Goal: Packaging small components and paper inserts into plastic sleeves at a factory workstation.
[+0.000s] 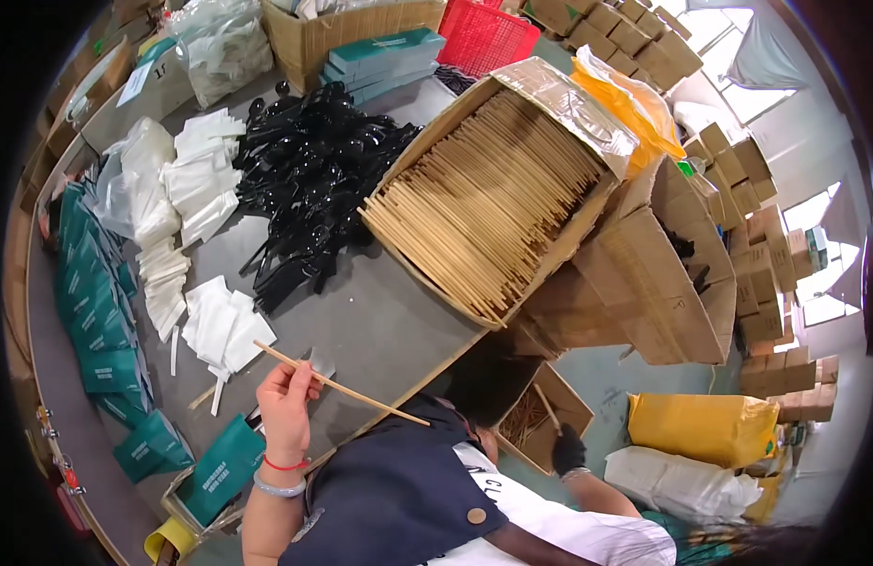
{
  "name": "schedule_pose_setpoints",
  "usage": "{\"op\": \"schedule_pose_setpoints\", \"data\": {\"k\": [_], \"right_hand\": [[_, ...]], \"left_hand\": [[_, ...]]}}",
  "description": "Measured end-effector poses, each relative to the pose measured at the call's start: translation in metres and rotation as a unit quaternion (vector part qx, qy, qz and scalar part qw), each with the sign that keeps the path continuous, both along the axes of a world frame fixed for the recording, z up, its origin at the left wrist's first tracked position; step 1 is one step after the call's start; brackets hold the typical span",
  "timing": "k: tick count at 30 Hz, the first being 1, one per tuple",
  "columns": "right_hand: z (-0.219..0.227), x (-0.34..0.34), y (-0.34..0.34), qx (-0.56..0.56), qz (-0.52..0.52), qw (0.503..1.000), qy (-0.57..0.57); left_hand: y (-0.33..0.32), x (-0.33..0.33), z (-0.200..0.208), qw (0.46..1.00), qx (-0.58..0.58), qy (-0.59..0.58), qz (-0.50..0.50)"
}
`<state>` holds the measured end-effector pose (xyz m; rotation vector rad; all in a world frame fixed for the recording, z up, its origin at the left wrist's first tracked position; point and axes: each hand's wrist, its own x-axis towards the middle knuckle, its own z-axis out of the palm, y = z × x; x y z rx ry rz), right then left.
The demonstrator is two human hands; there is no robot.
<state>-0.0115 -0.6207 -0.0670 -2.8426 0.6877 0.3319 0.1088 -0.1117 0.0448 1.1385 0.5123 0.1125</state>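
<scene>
My left hand, bare with a red string and a bangle at the wrist, pinches a pair of wooden chopsticks or a single one; I cannot tell which. It is held slantwise above the grey table. Off to the right, my right hand wears a dark glove. Its fingers are closed on another wooden chopstick, over a small carton with loose sticks inside. On the table beyond lies an open carton packed with rows of chopsticks.
Black plastic spoons are heaped mid-table. White packets lie beside them, and green printed pouches line the left edge. A tilted cardboard box adjoins the table. Yellow and white sacks stand on the floor at right.
</scene>
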Motion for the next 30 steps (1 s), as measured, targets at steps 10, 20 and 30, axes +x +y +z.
{"op": "schedule_pose_setpoints", "data": {"k": [10,20,30], "right_hand": [[0.089,0.154,0.219,0.458,0.316,0.831,-0.004],[0.112,0.31,0.219,0.152,0.365,0.872,-0.289],[0.098,0.338,0.213,0.069,0.326,0.917,-0.218]], "left_hand": [[-0.04,-0.005,0.006,0.991,0.103,0.002,-0.082],[-0.001,-0.045,-0.005,0.994,0.111,-0.002,0.009],[0.023,-0.076,-0.021,0.99,0.083,0.084,0.083]]}}
